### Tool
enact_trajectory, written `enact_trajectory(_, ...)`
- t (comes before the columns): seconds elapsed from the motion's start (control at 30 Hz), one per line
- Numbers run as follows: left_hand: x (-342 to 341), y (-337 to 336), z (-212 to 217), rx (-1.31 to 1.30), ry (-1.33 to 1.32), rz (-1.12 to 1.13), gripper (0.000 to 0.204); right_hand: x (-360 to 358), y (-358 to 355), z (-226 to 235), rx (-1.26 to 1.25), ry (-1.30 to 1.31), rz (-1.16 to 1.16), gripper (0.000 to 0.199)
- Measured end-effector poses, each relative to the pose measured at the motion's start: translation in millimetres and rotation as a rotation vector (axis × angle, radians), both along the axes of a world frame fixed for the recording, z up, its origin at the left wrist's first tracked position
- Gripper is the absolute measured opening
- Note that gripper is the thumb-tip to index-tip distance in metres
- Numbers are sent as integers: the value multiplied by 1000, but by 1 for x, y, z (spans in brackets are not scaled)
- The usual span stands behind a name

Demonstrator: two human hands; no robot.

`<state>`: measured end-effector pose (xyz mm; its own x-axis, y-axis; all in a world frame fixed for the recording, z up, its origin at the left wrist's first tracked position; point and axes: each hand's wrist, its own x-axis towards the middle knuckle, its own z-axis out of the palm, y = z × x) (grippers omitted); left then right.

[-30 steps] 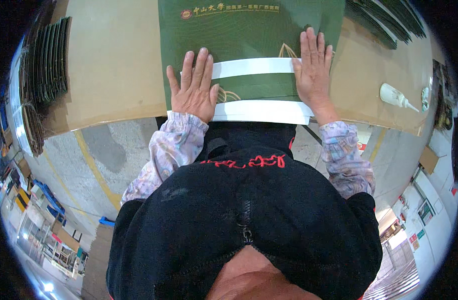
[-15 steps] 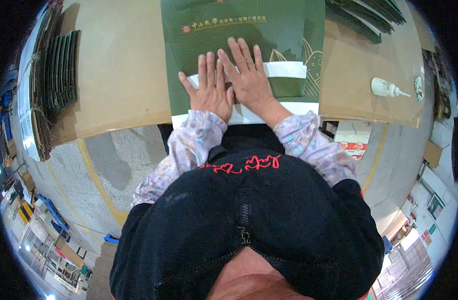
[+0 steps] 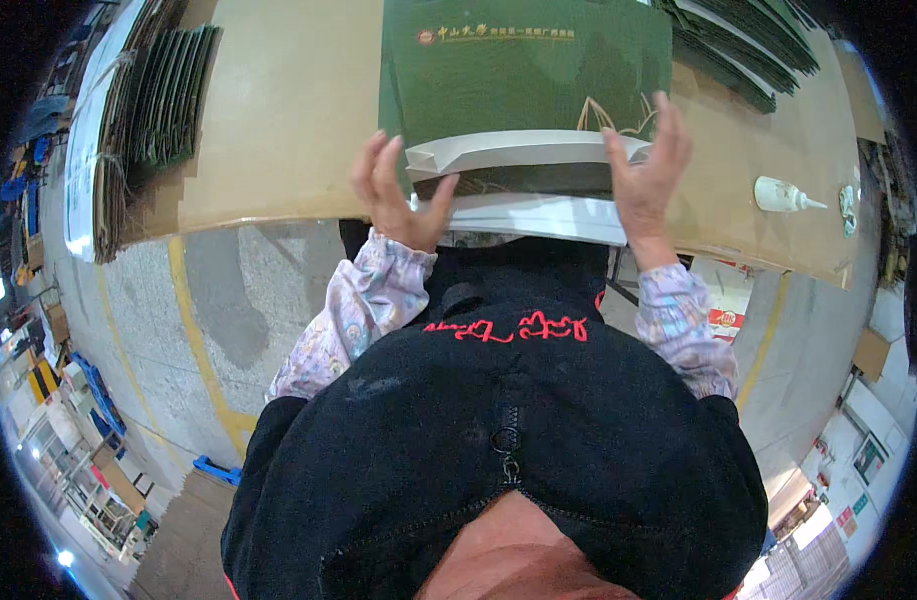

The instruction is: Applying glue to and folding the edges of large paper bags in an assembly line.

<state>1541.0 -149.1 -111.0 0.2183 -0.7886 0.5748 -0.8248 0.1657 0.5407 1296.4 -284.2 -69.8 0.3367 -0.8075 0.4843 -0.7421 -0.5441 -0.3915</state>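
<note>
Green paper bag (image 3: 528, 85) lies on the tan worktop (image 3: 288, 140), white-edged near end gaping, placed centrally, probably so both hands reach its two sides evenly; a row of dark green folded pieces (image 3: 173, 100) left of the bag and a white nozzle bottle (image 3: 778, 195) right of it seem set aside to leave it room. Left hand (image 3: 400, 198) at the bag's near left side: fingers loosely curved, thumb wide apart, nothing pinched. Right hand (image 3: 650, 180) at its near right, fingers raised, thumb apart by the white fold (image 3: 533, 146) (touching or hovering, cannot tell for either hand).
</note>
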Motion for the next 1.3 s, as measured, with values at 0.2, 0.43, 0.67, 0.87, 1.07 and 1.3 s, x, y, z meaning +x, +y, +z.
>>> enact_trajectory(0.2, -1, 21, 9, 83, 767, 27, 29, -42, 31, 6, 448, -431, -262, 42)
enact_trajectory(0.43, 21, 35, 18, 171, 1185, -134, 20, -79, 35, 4, 860, -965, -253, 22)
enact_trajectory(0.67, 48, 29, 10, 472, 905, -294, 16, -90, 19, 28, 1095, -386, 44, 29)
enact_trajectory(0.87, 55, 17, 0, 662, 593, -299, 13, -91, -9, 39, 1129, 97, 232, 24)
enact_trajectory(1.07, 43, 14, 6, 740, 372, -98, 22, -95, -26, 21, 1114, 271, 212, 20)
enact_trajectory(1.3, 42, 6, 1, 752, 137, -113, 22, -107, -22, -4, 1245, 110, 365, 21)
